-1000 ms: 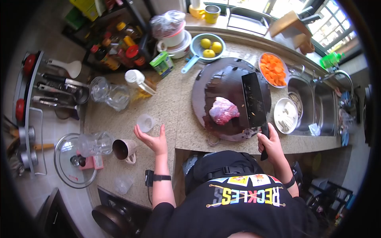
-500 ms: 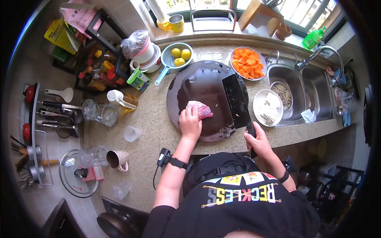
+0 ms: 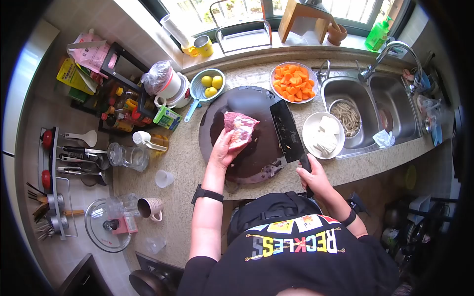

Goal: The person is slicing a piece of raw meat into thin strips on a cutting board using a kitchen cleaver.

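Note:
My left hand (image 3: 224,149) grips a piece of raw red meat (image 3: 240,129) marbled with white fat, holding it over the left part of the round dark chopping board (image 3: 252,167). Fingers of that hand are partly hidden behind the meat. In my right hand (image 3: 314,175) is the handle of a cleaver (image 3: 288,132) with a wide black blade. The blade lies flat-side up above the board's right edge, and small bits cling to it. Wet patches and small scraps show on the board.
Right of the board stand a plate of carrot chunks (image 3: 295,83), a white bowl of pale pieces (image 3: 323,135) and a double sink (image 3: 358,133). A blue colander with yellow fruit (image 3: 207,85) sits behind left. A clear cup (image 3: 164,178) and a mug (image 3: 150,209) are at left.
My left hand has lifted the meat off the board and turned it, showing a broader marbled side. The cleaver stays in my right hand, nearly unmoved. The view has shifted slightly.

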The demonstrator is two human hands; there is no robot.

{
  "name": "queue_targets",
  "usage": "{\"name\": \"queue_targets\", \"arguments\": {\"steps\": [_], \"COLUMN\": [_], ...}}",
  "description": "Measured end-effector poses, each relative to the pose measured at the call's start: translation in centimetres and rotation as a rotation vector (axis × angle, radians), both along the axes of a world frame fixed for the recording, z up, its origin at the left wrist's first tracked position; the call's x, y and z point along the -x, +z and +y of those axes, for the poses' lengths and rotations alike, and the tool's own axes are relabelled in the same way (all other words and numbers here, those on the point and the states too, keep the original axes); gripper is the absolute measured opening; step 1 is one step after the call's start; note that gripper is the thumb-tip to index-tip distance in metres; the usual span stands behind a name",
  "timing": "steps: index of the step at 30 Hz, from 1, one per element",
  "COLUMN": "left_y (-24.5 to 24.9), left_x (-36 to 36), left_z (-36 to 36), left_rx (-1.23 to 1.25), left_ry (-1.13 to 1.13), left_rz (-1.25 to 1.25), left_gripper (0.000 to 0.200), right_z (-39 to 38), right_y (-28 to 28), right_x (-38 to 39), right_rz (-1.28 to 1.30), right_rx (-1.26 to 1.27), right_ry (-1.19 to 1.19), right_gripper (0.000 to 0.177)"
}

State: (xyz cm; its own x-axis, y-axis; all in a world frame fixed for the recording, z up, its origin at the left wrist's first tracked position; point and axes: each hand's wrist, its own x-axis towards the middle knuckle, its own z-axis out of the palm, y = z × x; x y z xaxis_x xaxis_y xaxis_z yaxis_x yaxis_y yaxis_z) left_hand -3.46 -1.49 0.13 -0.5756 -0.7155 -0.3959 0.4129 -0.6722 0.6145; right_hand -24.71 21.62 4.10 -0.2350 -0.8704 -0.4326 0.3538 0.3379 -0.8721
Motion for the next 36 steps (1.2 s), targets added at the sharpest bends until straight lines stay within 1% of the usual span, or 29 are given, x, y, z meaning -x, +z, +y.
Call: {"name": "queue_targets", "arguments": {"steps": [1, 2, 3, 5, 6, 8, 9, 11, 12, 13, 15, 16, 17, 19, 20, 21, 23, 24, 28, 29, 31, 32, 33, 35, 36], "left_y": [-0.1, -0.4, -0.7, -1.4, -1.2, -0.7, -0.5, 0.1, 1.0, 0.6, -0.4, -0.5, -1.1, -1.7, -2.2, -1.6, -1.5, -1.7, -1.5, -2.2, -2.1, -2.2, -2.2, -2.3, -2.1], "left_x": [0.3, 0.3, 0.3, -0.3, -0.5, -1.3, -1.8, -3.0, -3.3, -4.1, -5.6, -5.7, -5.7, -5.1, -4.5, -3.5, -2.1, -1.6, -2.6, -3.2, -3.9, -4.3, -4.6, -5.5, -5.5], "left_z": [0.2, 0.3, 0.5, 0.9, 1.2, 1.9, 2.1, 2.5, 2.8, 2.9, 2.8, 3.1, 3.1, 3.0, 3.4, 3.9, 4.6, 4.7, 3.5, 3.2, 3.1, 2.8, 2.6, 2.1, 2.1], "left_rx": [-0.006, -0.007, -0.005, 0.073, 0.064, 0.147, 0.138, 0.175, 0.271, 0.264, 0.413, 0.464, 0.458, 0.781, 0.953, 1.079, 1.249, 1.147, 1.147, 1.067, 0.541, 0.530, 0.472, 0.371, 0.369], "left_ry": [-0.052, -0.124, -0.172, -0.269, -0.268, -0.259, -0.256, -0.257, -0.265, -0.263, -0.238, -0.141, -0.139, -0.055, -0.005, -0.002, 0.002, 0.012, 0.025, 0.018, 0.011, 0.015, 0.057, 0.068, 0.066], "left_rz": [-0.020, -0.093, -0.193, -0.302, -0.306, -0.421, -0.425, -0.563, -0.677, -0.680, -0.813, -0.825, -0.826, -0.903, -0.972, -1.010, -1.111, -1.103, -1.074, -1.023, -0.743, -0.698, -0.643, -0.561, -0.561], "left_gripper": [0.037, 0.044, 0.046, 0.049, 0.049, 0.053, 0.053, 0.058, 0.058, 0.058, 0.055, 0.039, 0.039, 0.025, 0.023, 0.024, 0.022, 0.015, 0.008, 0.009, 0.011, 0.011, 0.010, 0.012, 0.012], "right_z": [0.0, 0.1, 0.1, 0.2, 0.3, 0.3, 0.3, 0.2, 0.1, 0.0, -0.3, -0.4, -0.6, -0.9, -1.1, -1.3, -1.5, -1.6, -1.7, -1.7, -1.7, -1.7, -1.8, -1.9, -1.9], "right_y": [-0.1, -0.2, -0.3, -0.4, -0.4, -0.5, -0.6, -0.8, -0.8, -0.7, -0.7, -0.8, -0.9, -0.7, -0.6, -0.5, -0.6, -0.7, -0.6, -0.8, -0.9, -0.9, -0.8, -0.9, -0.9], "right_x": [0.1, 0.1, 0.1, 0.0, 0.0, -0.2, -0.4, -0.6, -0.8, -1.0, -1.5, -1.7, -1.8, -2.2, -2.4, -2.6, -2.9, -3.0, -3.1, -3.1, -3.1, -3.0, -2.9, -2.8, -2.8], "right_rz": [-0.001, -0.007, -0.014, 0.006, 0.030, 0.019, 0.013, 0.012, 0.028, 0.043, 0.039, 0.043, 0.047, 0.056, 0.051, 0.048, 0.062, 0.071, 0.101, 0.112, 0.118, 0.118, 0.119, 0.118, 0.119], "right_rx": [-0.002, 0.006, 0.014, -0.003, -0.016, -0.035, -0.045, -0.059, -0.061, -0.063, -0.072, -0.063, -0.052, -0.053, -0.063, -0.072, -0.070, -0.066, -0.077, -0.073, -0.072, -0.080, -0.089, -0.098, -0.105], "right_ry": [-0.004, -0.001, 0.004, 0.002, 0.001, 0.004, 0.005, 0.020, 0.024, 0.025, 0.034, 0.045, 0.057, 0.064, 0.076, 0.088, 0.096, 0.103, 0.116, 0.109, 0.096, 0.091, 0.086, 0.070, 0.059], "right_gripper": [0.019, 0.019, 0.019, 0.019, 0.019, 0.018, 0.018, 0.018, 0.018, 0.018, 0.017, 0.017, 0.016, 0.016, 0.017, 0.018, 0.018, 0.018, 0.017, 0.017, 0.017, 0.017, 0.016, 0.016, 0.016]}}
